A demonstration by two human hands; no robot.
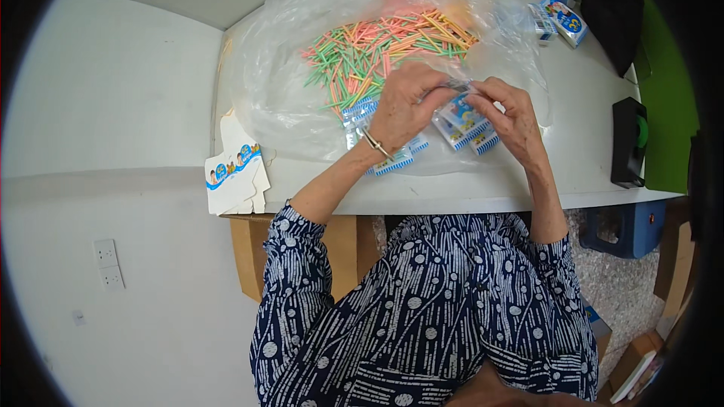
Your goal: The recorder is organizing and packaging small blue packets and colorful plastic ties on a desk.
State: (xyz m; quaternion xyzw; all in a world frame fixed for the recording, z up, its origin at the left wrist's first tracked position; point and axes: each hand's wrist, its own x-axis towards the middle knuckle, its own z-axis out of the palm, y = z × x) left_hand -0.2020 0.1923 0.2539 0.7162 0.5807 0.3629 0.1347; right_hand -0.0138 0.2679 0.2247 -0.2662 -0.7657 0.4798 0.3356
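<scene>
My left hand (411,105) and my right hand (513,117) meet over the table, both with fingers pinched on the upper edge of a small clear plastic packet (461,114) with blue and white print. The packet hangs tilted between them. More blue-striped packets (392,166) lie flat beneath my left wrist, and another packet (484,141) lies below my right hand. Just beyond my hands a heap of thin pink, green and yellow sticks (377,49) rests in a large clear plastic bag (275,60) spread open. Whether the held packet contains sticks is hidden by my fingers.
Flat white and blue cartons (237,169) are stacked at the table's left edge. Small blue and white boxes (564,19) lie at the far right beside a black bag (612,11). A black tape dispenser (627,143) stands at right, above a blue stool (622,227).
</scene>
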